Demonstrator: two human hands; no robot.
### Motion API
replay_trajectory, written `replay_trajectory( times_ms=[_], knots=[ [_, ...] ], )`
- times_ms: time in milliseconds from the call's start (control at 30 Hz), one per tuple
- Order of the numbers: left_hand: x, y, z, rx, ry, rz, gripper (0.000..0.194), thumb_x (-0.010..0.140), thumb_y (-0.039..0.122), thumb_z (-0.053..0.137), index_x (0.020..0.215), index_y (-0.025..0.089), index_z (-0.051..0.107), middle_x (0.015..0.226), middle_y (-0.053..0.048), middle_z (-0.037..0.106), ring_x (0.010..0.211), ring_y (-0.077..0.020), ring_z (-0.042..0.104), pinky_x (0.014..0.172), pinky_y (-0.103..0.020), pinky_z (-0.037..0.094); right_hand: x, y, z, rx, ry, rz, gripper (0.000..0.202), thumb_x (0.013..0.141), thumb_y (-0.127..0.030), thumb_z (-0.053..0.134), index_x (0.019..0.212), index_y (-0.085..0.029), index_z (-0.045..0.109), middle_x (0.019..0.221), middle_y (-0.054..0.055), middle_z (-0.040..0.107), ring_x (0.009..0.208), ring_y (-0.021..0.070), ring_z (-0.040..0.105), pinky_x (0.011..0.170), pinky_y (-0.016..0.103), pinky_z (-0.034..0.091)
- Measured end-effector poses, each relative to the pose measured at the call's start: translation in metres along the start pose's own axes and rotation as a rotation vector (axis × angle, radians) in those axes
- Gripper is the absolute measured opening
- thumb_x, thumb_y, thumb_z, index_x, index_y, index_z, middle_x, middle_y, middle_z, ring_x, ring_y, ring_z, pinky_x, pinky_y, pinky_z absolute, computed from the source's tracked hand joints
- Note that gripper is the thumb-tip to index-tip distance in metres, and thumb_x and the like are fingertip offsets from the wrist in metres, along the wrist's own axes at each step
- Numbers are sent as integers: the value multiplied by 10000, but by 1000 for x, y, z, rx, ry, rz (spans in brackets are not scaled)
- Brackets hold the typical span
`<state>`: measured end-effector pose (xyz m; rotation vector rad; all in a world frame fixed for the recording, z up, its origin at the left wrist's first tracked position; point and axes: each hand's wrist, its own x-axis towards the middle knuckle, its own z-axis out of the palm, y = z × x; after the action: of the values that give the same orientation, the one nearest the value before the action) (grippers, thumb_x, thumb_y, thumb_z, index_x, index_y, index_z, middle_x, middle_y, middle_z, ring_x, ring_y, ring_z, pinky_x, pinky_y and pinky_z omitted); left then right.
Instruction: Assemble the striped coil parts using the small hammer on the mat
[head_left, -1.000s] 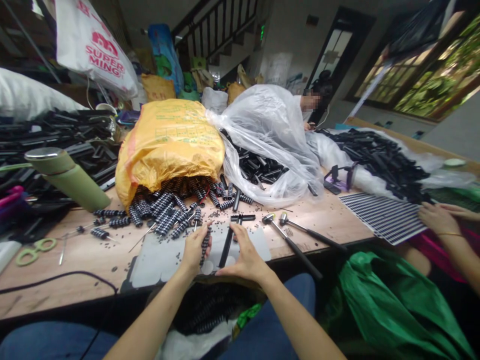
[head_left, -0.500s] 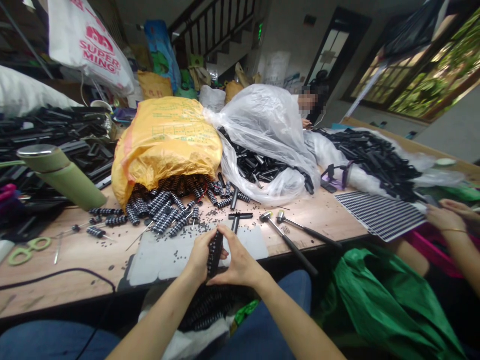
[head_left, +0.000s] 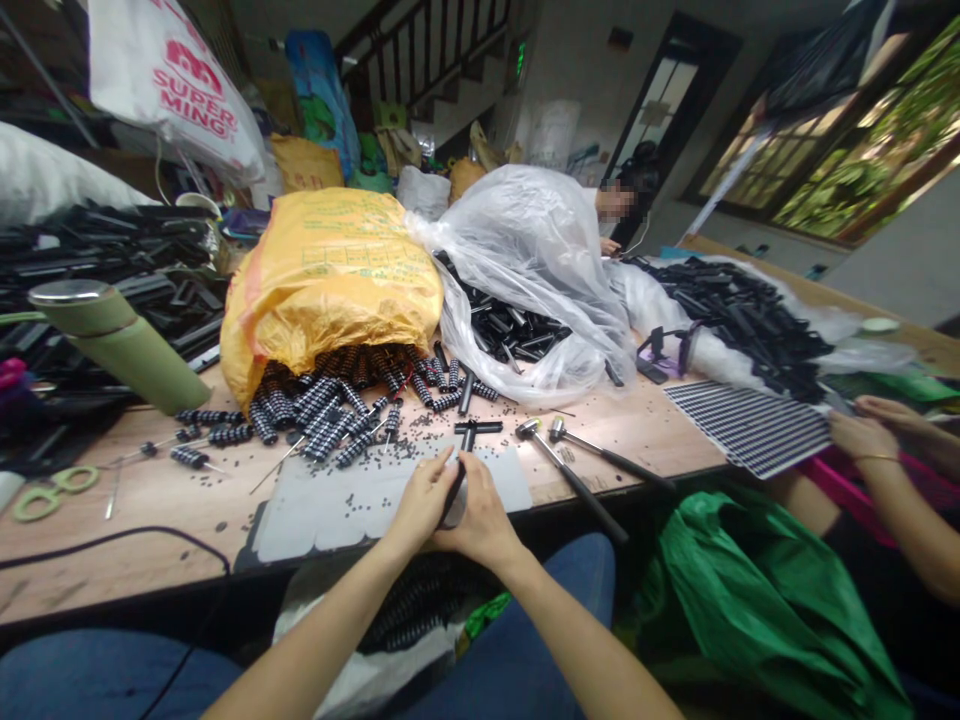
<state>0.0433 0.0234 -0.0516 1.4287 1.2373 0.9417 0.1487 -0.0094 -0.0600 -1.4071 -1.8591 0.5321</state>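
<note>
My left hand and my right hand meet over the front edge of the table, both closed around one dark cylindrical piece. Fingers cover much of that piece. Just beyond my fingertips, a black T-shaped part rests on the tabletop. Under and beside my hands is a light grey mat scattered with small black bits. Black-and-white patterned rollers spill from the yellow bag behind it.
Two hammers lie right of the mat. A green bottle and green scissors are left. Clear plastic bag stands behind. Another person's hands are at right, near a patterned sheet and green bag.
Both hands have shifted slightly right with the dark piece, which has turned so its patterned side no longer shows. The view has moved a little.
</note>
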Motion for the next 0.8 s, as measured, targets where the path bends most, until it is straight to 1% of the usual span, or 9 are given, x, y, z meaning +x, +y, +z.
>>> replay_trajectory(
  times_ms=[100,200,267,333,433,500,633,700,800],
  knots=[
    [-4,-25,2,431,-40,400,428,760,168,481,1186,129,503,987,-124,567,940,-214,522,833,-387,443,-5,15,-2,-148,20,41,817,628,-223,621,1321,-103,205,1301,177,355,1231,265,312,1014,415,307],
    [-3,-43,-8,690,-162,628,469,785,35,352,1237,122,443,1020,-141,567,935,-193,518,811,-358,447,-10,38,-31,-419,37,197,717,685,-302,609,1292,-112,278,1279,178,385,1203,300,340,960,446,338],
    [-3,-46,-18,837,-203,706,477,792,14,332,1242,135,433,1023,-134,572,924,-189,521,787,-344,440,-13,56,-59,-676,128,422,486,769,-312,533,1190,-100,411,1167,209,471,1122,341,412,886,489,354],
    [-4,-43,-26,986,-202,718,439,814,43,345,1229,145,445,1013,-126,581,909,-196,524,767,-350,418,-14,67,-85,-828,103,533,269,842,-245,416,1050,-98,502,1016,205,551,1030,326,487,828,451,377],
    [-8,-32,-30,1152,-175,689,395,838,81,350,1209,152,465,1018,-119,593,894,-206,527,753,-369,371,-15,65,-104,-832,22,586,247,890,-237,310,1009,-127,497,922,149,601,890,261,579,729,352,417],
    [-10,-26,-28,1192,-157,680,392,836,80,352,1203,151,471,1017,-117,598,893,-209,526,754,-374,350,-17,51,-102,-808,6,600,310,894,-357,320,1042,-130,471,950,143,605,857,254,603,677,327,430],
    [-10,-28,-27,1162,-157,679,415,821,66,347,1204,158,478,1015,-114,600,881,-202,529,764,-372,336,-27,22,-74,-766,-109,681,536,806,-608,340,954,-125,518,861,165,637,804,297,628,645,354,442],
    [-7,-32,-30,1116,-190,692,432,816,58,339,1214,160,473,1032,-117,595,889,-195,531,776,-368,337,-36,19,-63,-706,-198,725,518,811,-602,321,898,-143,545,793,153,656,753,299,641,635,365,443],
    [-5,-36,-35,1063,-229,726,446,809,47,342,1219,169,471,1057,-118,588,909,-190,527,786,-363,335,-52,32,-60,-667,-228,774,352,867,-403,302,873,-158,555,794,138,668,752,274,647,633,345,444]
  ],
)
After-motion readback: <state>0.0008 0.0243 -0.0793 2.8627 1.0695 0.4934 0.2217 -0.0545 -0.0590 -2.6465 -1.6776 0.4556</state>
